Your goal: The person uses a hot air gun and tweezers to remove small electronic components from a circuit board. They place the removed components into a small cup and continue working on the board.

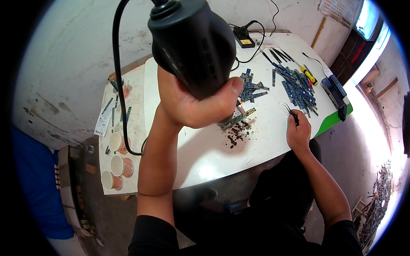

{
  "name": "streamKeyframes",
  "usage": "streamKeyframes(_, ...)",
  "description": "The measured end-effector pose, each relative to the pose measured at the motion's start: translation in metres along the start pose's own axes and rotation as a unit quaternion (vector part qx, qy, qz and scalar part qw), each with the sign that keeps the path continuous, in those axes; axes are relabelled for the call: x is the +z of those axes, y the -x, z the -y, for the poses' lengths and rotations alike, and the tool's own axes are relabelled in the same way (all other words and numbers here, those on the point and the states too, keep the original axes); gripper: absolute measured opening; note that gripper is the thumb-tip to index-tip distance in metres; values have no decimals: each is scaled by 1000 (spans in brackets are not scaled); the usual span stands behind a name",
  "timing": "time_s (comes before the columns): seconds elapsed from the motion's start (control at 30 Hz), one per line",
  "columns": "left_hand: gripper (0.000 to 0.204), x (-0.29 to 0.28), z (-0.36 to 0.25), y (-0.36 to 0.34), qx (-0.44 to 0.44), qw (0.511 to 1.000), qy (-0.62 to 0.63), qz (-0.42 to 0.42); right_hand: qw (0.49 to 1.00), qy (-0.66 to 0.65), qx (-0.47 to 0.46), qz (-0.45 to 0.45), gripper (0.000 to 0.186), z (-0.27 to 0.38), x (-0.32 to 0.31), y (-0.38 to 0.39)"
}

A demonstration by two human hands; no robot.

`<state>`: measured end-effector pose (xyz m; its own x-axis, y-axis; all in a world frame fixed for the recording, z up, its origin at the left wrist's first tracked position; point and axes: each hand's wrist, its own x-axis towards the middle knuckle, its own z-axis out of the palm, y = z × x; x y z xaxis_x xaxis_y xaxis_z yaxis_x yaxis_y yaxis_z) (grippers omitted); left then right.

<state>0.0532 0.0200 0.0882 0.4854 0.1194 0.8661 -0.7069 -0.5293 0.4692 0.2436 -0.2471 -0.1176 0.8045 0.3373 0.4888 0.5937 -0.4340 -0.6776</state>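
My left hand (pixel 194 104) is closed round a black corded heat gun (pixel 192 47), raised over the table and close to the camera. Its lower end points down at a narrow green circuit board (pixel 248 114) and is mostly hidden behind my fingers. Beside and below that board lies a scatter of small dark chips (pixel 235 135). In my right hand (pixel 299 131) is a pair of tweezers (pixel 292 112), its tips apart and touching nothing. Just beyond the tweezers is a heap of long, narrow circuit boards (pixel 299 90). A second heap of boards (pixel 252 85) sits behind the heat gun.
Several paper cups (pixel 116 141) stand along the table's left side, near a white packet (pixel 103 123). At the back is a soldering iron stand (pixel 244 39). A yellow-handled screwdriver (pixel 308 75) and a black device (pixel 334 91) lie at the right. The heat gun's cable (pixel 116 64) loops left.
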Motion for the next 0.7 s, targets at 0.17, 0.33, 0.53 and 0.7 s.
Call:
streamKeyframes(0.17, 15, 2, 0, 1, -6, 1000, 10, -11, 1000, -5, 0, 1, 20, 0, 0, 0)
streamKeyframes(0.33, 15, 5, 6, 2, 12, 1000, 24, -7, 1000, -6, 5, 3, 20, 0, -1, 0)
streamKeyframes(0.53, 15, 7, 4, 0, 26, 999, 13, -23, 1000, 5, -11, -3, 20, 2, 0, 0)
streamKeyframes(0.7, 15, 5, 9, -2, 36, 999, -5, -23, 1000, 4, -7, 0, 19, -1, 0, 0)
